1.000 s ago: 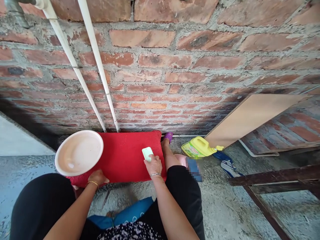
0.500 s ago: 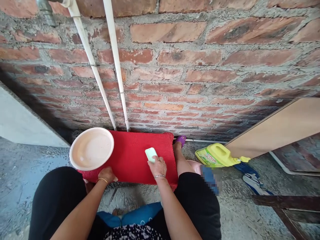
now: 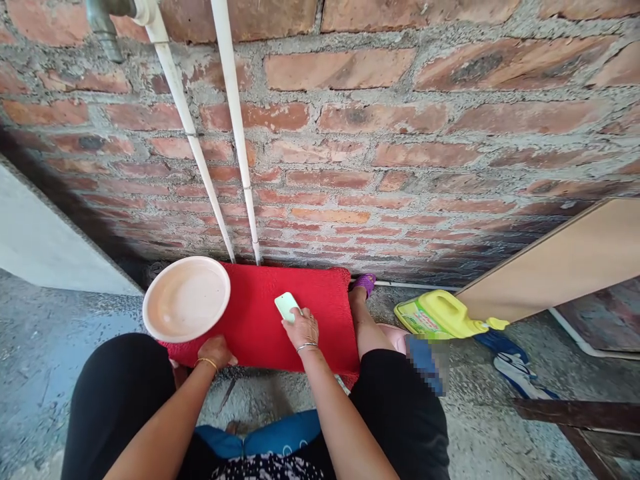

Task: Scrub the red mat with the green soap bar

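Note:
A red textured mat point(image 3: 260, 283) lies flat over a low surface in front of me. My right hand point(image 3: 301, 328) is closed around the near end of a pale green, rounded block point(image 3: 286, 306) that looks like a scrub brush. The block rests against the mat, right of its middle; its underside is hidden. At the mat's near edge, my left hand point(image 3: 215, 349) is closed on the red cloth, thumb to the right. Just beyond that hand, a pale pink basin point(image 3: 187, 299) stands on the mat's left end. Some liquid seems to be in it.
A brick wall point(image 3: 345, 177) with two white pipes point(image 3: 235, 113) rises behind the mat. To the right are a yellow jug point(image 3: 435, 313), a leaning board point(image 3: 565, 257) and blue-and-white footwear point(image 3: 520, 373). A pale slab point(image 3: 55, 237) leans at left. The concrete floor looks wet.
My right hand has slid the green block a little to the left across the mat. My left hand keeps its hold on the mat edge. The view has shifted slightly.

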A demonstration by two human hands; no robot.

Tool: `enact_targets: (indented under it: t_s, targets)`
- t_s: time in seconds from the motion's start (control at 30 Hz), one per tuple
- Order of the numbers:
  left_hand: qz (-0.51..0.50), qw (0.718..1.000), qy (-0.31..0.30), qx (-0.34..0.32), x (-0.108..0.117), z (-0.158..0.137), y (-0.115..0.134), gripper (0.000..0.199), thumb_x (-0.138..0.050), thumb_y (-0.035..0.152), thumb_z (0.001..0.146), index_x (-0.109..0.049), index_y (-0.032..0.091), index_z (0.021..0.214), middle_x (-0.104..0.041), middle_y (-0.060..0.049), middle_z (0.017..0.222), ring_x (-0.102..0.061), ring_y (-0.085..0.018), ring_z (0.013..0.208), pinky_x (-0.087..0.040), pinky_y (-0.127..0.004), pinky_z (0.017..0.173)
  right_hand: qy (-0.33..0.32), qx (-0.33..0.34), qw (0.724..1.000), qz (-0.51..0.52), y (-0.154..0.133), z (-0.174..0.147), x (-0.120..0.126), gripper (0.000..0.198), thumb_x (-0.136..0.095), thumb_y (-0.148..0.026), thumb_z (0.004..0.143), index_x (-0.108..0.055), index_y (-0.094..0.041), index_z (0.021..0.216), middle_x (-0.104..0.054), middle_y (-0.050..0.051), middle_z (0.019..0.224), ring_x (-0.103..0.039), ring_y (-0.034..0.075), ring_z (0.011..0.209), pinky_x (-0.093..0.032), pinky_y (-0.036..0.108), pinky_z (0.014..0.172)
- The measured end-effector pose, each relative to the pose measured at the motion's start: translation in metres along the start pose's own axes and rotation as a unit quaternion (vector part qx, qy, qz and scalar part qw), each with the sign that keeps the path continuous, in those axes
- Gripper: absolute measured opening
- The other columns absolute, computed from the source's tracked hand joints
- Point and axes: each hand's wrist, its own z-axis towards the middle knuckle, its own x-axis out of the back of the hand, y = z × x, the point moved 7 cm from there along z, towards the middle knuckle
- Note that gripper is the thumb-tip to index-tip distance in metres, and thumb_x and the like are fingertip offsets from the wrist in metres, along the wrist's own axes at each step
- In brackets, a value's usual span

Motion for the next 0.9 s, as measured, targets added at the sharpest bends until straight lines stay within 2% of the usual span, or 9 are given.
enact_targets:
  t_s: [0.1, 0.2, 0.3, 0.37, 0.43, 0.57, 0.77, 0.9]
  targets:
    - [-0.001, 1.000, 0.001, -0.003, 0.001, -0.001, 0.002, 0.056, -0.080, 0.033, 0.051, -0.070, 0.018, 0.104, -0.070, -0.016, 0.115, -0.065, -0.030, 0.108, -0.053, -0.031, 0.081, 0.015, -0.097, 0.995, 0.011, 0.050, -0.004, 0.010, 0.039, -0.059, -0.046, 0.083, -0.063, -0.026, 0.117, -0.060, 0.009, 0.106, -0.060, 0.022, 0.096, -0.043, 0.031, 0.082]
    - [0.000, 1.000, -0.002, -0.010, 0.003, -0.004, 0.004, 0.055, -0.079, 0.033, 0.052, -0.070, 0.016, 0.104, -0.069, -0.017, 0.116, -0.065, -0.030, 0.109, -0.053, -0.031, 0.082, 0.029, -0.203, 0.978, 0.043, 0.099, -0.013, 0.023, 0.042, -0.055, -0.047, 0.085, -0.061, -0.025, 0.120, -0.060, 0.009, 0.107, -0.061, 0.022, 0.097, -0.044, 0.031, 0.085]
    - [-0.001, 1.000, -0.007, -0.013, 0.005, -0.007, 0.004, 0.057, -0.080, 0.034, 0.053, -0.069, 0.016, 0.106, -0.068, -0.018, 0.119, -0.064, -0.030, 0.110, -0.053, -0.031, 0.083, 0.040, -0.281, 0.956, 0.075, 0.129, -0.022, 0.033, 0.046, -0.054, -0.049, 0.085, -0.058, -0.023, 0.124, -0.058, 0.011, 0.111, -0.060, 0.024, 0.100, -0.044, 0.033, 0.085]
    - [-0.002, 1.000, -0.006, -0.014, 0.005, -0.008, 0.004, 0.057, -0.080, 0.035, 0.053, -0.069, 0.016, 0.106, -0.068, -0.018, 0.119, -0.064, -0.030, 0.111, -0.053, -0.031, 0.084, 0.043, -0.313, 0.944, 0.097, 0.137, -0.026, 0.034, 0.048, -0.051, -0.050, 0.086, -0.057, -0.023, 0.125, -0.057, 0.012, 0.113, -0.059, 0.026, 0.101, -0.045, 0.035, 0.084]
    - [-0.002, 1.000, -0.006, -0.015, 0.006, -0.008, 0.004, 0.056, -0.079, 0.034, 0.053, -0.069, 0.017, 0.105, -0.068, -0.017, 0.118, -0.064, -0.029, 0.111, -0.053, -0.030, 0.084, 0.042, -0.307, 0.945, 0.110, 0.134, -0.026, 0.032, 0.047, -0.051, -0.051, 0.086, -0.057, -0.024, 0.125, -0.056, 0.011, 0.114, -0.059, 0.025, 0.102, -0.045, 0.036, 0.085]
    - [0.001, 1.000, -0.009, -0.011, 0.005, -0.007, 0.003, 0.054, -0.079, 0.033, 0.054, -0.070, 0.017, 0.104, -0.069, -0.016, 0.118, -0.065, -0.029, 0.109, -0.053, -0.031, 0.083, 0.032, -0.250, 0.961, 0.117, 0.122, -0.022, 0.023, 0.044, -0.057, -0.047, 0.083, -0.058, -0.026, 0.122, -0.055, 0.008, 0.114, -0.058, 0.022, 0.102, -0.044, 0.032, 0.088]
    - [-0.004, 1.000, -0.005, -0.018, 0.002, -0.004, 0.003, 0.054, -0.079, 0.033, 0.053, -0.070, 0.018, 0.104, -0.069, -0.016, 0.118, -0.064, -0.029, 0.110, -0.053, -0.031, 0.084, 0.045, -0.301, 0.946, 0.116, 0.140, -0.034, 0.028, 0.045, -0.050, -0.048, 0.087, -0.056, -0.024, 0.125, -0.055, 0.014, 0.115, -0.058, 0.028, 0.102, -0.045, 0.037, 0.080]
    - [-0.007, 1.000, -0.002, -0.018, 0.000, -0.002, 0.002, 0.055, -0.079, 0.032, 0.051, -0.070, 0.017, 0.104, -0.069, -0.017, 0.117, -0.065, -0.029, 0.109, -0.054, -0.031, 0.083, 0.047, -0.273, 0.953, 0.125, 0.136, -0.036, 0.029, 0.043, -0.051, -0.048, 0.086, -0.058, -0.024, 0.121, -0.057, 0.013, 0.114, -0.059, 0.027, 0.101, -0.045, 0.036, 0.080]
